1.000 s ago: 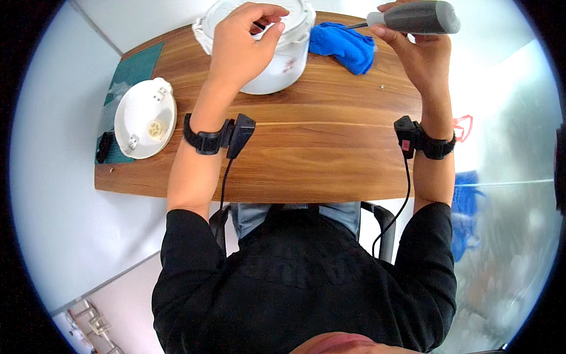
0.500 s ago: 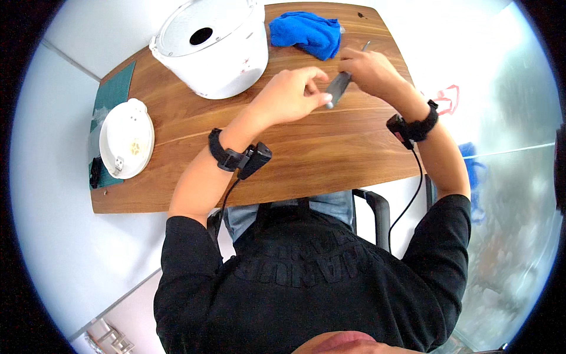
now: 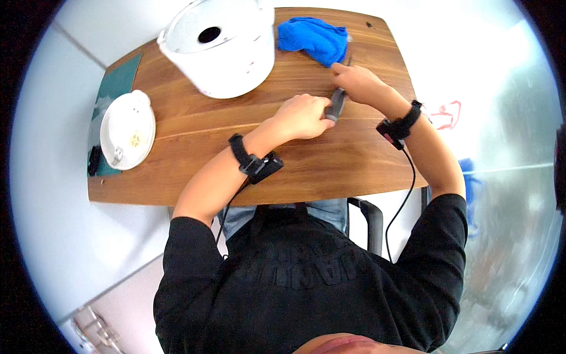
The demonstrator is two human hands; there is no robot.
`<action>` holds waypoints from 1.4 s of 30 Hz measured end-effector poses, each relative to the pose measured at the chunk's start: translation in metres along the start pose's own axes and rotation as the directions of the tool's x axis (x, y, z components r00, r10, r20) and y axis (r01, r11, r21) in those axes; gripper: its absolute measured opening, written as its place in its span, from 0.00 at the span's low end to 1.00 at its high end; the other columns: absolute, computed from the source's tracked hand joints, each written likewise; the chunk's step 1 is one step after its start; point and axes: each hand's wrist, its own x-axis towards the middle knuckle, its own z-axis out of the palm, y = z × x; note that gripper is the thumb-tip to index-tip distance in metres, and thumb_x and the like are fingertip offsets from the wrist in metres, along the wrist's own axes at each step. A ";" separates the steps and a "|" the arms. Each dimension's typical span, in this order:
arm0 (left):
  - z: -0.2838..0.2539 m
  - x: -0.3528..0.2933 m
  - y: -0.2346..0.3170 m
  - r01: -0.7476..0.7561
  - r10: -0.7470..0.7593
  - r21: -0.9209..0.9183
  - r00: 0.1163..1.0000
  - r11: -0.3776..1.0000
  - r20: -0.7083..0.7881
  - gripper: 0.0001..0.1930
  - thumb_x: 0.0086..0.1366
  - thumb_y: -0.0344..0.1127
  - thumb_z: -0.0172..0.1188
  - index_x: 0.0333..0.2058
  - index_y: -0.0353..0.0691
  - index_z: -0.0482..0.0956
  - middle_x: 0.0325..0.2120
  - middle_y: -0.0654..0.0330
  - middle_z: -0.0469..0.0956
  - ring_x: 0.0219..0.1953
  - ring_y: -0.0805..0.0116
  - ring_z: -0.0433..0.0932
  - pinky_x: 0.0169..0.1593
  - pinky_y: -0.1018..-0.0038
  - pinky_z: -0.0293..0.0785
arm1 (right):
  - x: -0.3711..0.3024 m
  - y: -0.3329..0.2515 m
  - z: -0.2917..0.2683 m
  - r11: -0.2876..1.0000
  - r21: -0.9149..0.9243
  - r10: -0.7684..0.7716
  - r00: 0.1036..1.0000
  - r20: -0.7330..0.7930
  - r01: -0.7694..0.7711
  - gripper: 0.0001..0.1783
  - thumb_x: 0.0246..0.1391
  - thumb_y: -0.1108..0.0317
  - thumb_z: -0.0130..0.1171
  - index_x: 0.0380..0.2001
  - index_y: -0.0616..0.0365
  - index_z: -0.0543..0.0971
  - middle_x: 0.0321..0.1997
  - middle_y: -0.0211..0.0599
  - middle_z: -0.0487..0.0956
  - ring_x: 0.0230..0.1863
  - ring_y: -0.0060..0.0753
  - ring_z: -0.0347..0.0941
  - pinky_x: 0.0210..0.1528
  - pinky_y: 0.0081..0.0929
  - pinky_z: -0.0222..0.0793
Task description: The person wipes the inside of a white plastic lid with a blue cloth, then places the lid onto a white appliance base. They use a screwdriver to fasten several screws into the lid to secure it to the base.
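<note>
Above the wooden table (image 3: 236,171) I hold a screwdriver with a dark grey handle (image 3: 335,107) and a thin metal shaft. My left hand (image 3: 303,116) is closed, thumb and fingers around the lower end of the handle. Closed around its upper part, by the shaft, is my right hand (image 3: 358,81); its fingers partly hide where handle and shaft meet. Just beyond the right hand lies a crumpled blue cloth (image 3: 312,38). A white, bucket-like appliance body (image 3: 236,71) with a round dark hole in its top face stands beyond my left hand.
At the table's left sits a round white cover (image 3: 128,115) with a small metal piece and a yellowish patch, partly on a green mat (image 3: 121,78). A small black object (image 3: 94,159) lies beside it. Black straps with small cabled boxes (image 3: 265,168) are on both wrists.
My left hand has gone from loosely open near the handle's end to closed around it. Both hands and the screwdriver sit slightly lower in view, and the screwdriver stands a little steeper.
</note>
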 end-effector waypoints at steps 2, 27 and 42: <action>0.001 -0.001 -0.003 0.008 -0.009 0.015 1.000 1.000 0.023 0.23 0.61 0.42 0.68 0.52 0.37 0.81 0.36 0.51 0.87 0.41 0.51 0.86 0.47 0.57 0.80 | -0.002 -0.003 -0.009 1.000 0.010 0.005 1.000 0.001 -0.005 0.08 0.46 0.80 0.65 0.32 0.62 0.82 0.48 0.46 0.77 0.44 0.56 0.80 0.45 0.47 0.79; -0.132 -0.120 -0.130 -0.093 -0.274 -0.350 0.451 0.932 -0.850 0.21 0.64 0.36 0.70 0.55 0.42 0.79 0.56 0.56 0.75 0.57 0.64 0.75 0.52 0.70 0.76 | 0.032 -0.113 -0.115 0.768 0.640 0.280 0.901 -0.333 -0.002 0.29 0.55 0.73 0.68 0.62 0.54 0.78 0.63 0.43 0.77 0.61 0.40 0.75 0.57 0.40 0.75; -0.166 -0.103 -0.180 -0.267 -0.144 -0.419 0.672 0.868 -0.727 0.44 0.59 0.54 0.73 0.68 0.45 0.63 0.68 0.45 0.61 0.74 0.46 0.55 0.72 0.50 0.58 | 0.084 -0.169 -0.095 0.954 0.301 0.234 0.598 -0.766 0.012 0.31 0.45 0.63 0.77 0.56 0.47 0.81 0.55 0.52 0.75 0.55 0.57 0.74 0.50 0.45 0.77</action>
